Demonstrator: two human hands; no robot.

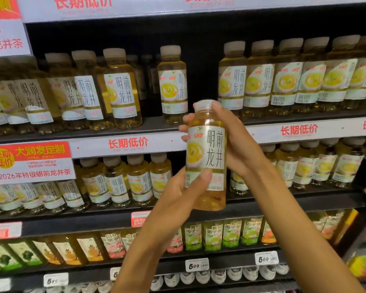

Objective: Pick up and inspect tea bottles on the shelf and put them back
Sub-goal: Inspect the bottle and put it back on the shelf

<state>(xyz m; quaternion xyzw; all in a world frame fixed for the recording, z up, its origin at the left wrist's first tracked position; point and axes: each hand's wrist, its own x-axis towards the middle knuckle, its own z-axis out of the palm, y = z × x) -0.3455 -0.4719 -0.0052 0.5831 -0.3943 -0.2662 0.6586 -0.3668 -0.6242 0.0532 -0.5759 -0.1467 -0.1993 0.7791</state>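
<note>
Both hands are on one Longjing tea bottle (206, 153), held upright out in front of the shelves with its label facing the camera. The right hand (232, 142) wraps fingers round the upper body from behind, and the left hand (184, 191) pinches the lower label with its thumb. The open gap (205, 81) in the upper shelf row sits straight above and behind the cap, so I'd guess it goes back up there, right hand leading.

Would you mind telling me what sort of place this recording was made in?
Most likely a supermarket drinks aisle: rows of identical tea bottles fill the shelves, price tags sit on the shelf edges, and a red promo sign hangs there. Both hands hold one bottle.
</note>
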